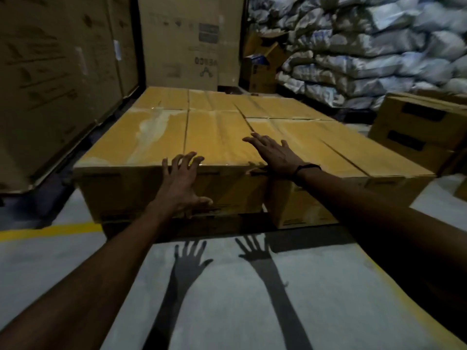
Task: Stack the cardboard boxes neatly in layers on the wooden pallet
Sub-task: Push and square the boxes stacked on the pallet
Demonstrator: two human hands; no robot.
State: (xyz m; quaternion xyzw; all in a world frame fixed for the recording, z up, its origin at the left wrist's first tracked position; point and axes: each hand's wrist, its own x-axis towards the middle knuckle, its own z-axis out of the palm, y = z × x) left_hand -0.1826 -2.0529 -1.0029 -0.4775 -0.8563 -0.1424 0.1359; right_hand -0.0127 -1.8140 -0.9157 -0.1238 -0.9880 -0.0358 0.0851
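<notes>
Left fingers: we spread them wide on our left hand (pixel 183 184), pressing the front face of the near box (pixel 161 147) and holding nothing, likely to push it square.
Right fingers: straight and flat on our right hand (pixel 274 154), lying on the box top by the seam, probably to steady it.
Boxes: one layer of cardboard boxes (pixel 252 112) sits edge to edge, tops level.
Pallet: mostly hidden in the dark gap below (pixel 177 229).
Surroundings: spare boxes (pixel 414 132) wait to the right; sacks (pixel 379 46) are piled behind.
</notes>
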